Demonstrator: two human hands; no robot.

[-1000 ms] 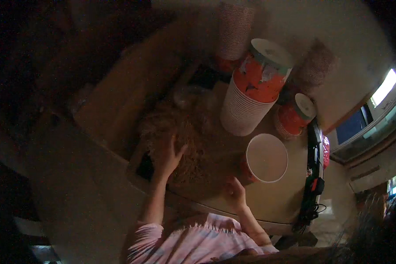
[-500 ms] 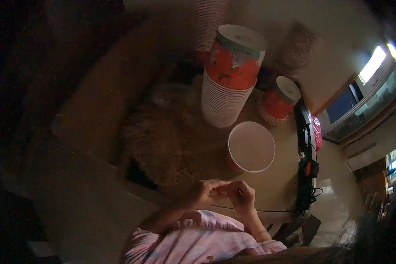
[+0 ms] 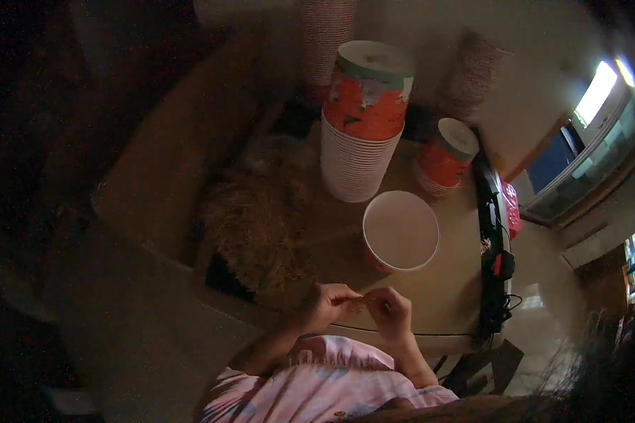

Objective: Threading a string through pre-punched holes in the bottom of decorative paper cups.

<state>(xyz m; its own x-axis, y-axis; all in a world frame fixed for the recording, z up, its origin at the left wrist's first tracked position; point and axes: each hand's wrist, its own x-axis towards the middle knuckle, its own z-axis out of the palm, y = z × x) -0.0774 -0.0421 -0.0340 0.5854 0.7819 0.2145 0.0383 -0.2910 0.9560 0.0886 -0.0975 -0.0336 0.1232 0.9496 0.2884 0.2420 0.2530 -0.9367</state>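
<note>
We note a small pinch of straw-coloured fibre (image 3: 356,303) held between the fingertips of the left hand (image 3: 329,307) and the right hand (image 3: 390,310), which meet just above the near edge of the table (image 3: 444,296). The pinch is tiny and dim; we cannot tell its exact shape. It sits just in front of the open white paper cup (image 3: 401,230), which stands upright with its mouth facing up and a red outer wall. Left of that cup lies the heap of the same loose fibre (image 3: 254,229), a tangled brown mound resting in an open cardboard box (image 3: 169,169).
</note>
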